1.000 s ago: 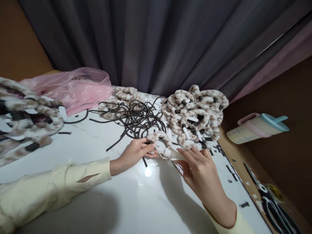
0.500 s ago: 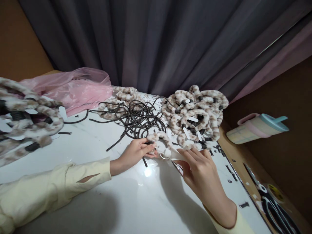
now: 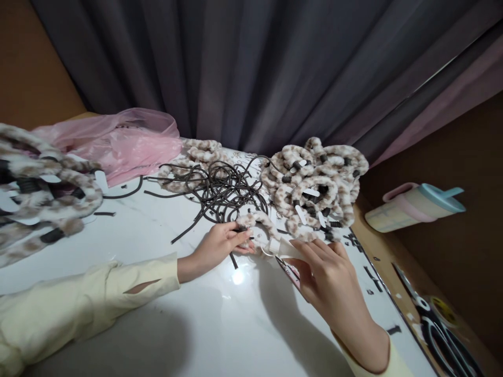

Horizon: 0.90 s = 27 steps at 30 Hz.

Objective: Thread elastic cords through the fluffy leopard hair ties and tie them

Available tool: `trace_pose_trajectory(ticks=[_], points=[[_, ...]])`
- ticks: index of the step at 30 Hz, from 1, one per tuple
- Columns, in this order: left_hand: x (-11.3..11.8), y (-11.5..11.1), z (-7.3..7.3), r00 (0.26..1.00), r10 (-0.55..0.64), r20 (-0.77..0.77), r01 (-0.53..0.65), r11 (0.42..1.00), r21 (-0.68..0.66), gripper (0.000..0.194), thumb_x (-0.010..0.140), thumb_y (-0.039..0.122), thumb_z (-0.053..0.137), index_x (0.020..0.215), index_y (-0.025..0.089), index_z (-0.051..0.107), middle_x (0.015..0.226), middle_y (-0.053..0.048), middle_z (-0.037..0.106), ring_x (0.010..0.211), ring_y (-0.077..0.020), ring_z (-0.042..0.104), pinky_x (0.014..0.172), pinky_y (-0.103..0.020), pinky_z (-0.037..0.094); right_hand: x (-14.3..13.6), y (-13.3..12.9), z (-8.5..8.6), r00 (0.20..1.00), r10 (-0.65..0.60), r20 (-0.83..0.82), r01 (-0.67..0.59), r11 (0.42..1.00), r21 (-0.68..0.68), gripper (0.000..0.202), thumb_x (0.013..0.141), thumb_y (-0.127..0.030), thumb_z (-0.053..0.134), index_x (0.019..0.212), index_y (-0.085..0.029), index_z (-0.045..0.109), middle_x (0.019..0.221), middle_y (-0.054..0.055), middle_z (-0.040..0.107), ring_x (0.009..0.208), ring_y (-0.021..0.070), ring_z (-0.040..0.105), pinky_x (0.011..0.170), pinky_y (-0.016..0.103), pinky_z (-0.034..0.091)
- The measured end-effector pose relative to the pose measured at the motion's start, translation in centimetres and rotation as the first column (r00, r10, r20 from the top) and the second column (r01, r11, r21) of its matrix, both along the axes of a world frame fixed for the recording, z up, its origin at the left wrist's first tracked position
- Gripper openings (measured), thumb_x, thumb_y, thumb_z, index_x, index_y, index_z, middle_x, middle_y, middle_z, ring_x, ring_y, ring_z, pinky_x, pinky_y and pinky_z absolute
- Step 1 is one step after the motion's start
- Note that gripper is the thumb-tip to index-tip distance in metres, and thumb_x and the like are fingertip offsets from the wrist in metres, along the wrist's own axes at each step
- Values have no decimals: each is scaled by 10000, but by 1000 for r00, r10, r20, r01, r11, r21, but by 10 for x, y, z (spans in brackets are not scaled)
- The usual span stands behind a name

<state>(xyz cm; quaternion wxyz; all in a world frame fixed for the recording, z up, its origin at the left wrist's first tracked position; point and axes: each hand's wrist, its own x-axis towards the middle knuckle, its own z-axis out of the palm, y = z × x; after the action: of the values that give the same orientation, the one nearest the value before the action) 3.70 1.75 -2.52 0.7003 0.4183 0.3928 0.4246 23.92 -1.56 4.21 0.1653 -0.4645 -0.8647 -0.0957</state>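
One spotted furry ring point(image 3: 267, 222) sits just below the frame's center, in your left grip point(image 3: 220, 242).
You pinch its left side; your right grip point(image 3: 334, 280) clasps a white tube point(image 3: 288, 250), its end beside the ring. Dark cords point(image 3: 230, 187) tangle above on the tabletop point(image 3: 223, 335).

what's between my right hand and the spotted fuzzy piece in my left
The end of a white container, gripped by your right hand. The head view leaves unclear whether it touches the fuzzy piece.
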Motion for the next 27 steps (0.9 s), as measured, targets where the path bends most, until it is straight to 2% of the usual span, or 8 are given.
trace_pose_trajectory(ticks=[13, 19, 27], points=[[1, 0, -2, 999, 4, -44, -3, 999, 41, 332, 778, 379, 640, 963, 103, 621, 871, -76, 687, 817, -205, 679, 799, -355, 563, -9, 1, 1, 1000, -13, 26, 14, 1000, -5, 172, 827, -118, 453, 818, -123, 625, 594, 41, 561, 563, 181, 428, 585, 279, 219], [1, 0, -2, 999, -1, -39, 3, 999, 42, 320, 779, 377, 638, 941, 101, 623, 838, -75, 688, 824, -215, 683, 791, -352, 563, -9, 1, 0, 999, -22, 41, 22, 1000, 3, 187, 819, -107, 442, 822, -127, 628, 601, 45, 571, 574, 189, 441, 591, 284, 225], [0, 0, 0, 1000, 1, -29, 0, 1000, 31, 318, 784, 360, 635, 965, 98, 624, 820, -78, 687, 808, -204, 684, 783, -348, 561, -7, 1, -2, 997, -29, 67, 25, 998, 64, 211, 846, -129, 424, 916, -101, 621, 669, 69, 610, 621, 205, 475, 597, 295, 247]])
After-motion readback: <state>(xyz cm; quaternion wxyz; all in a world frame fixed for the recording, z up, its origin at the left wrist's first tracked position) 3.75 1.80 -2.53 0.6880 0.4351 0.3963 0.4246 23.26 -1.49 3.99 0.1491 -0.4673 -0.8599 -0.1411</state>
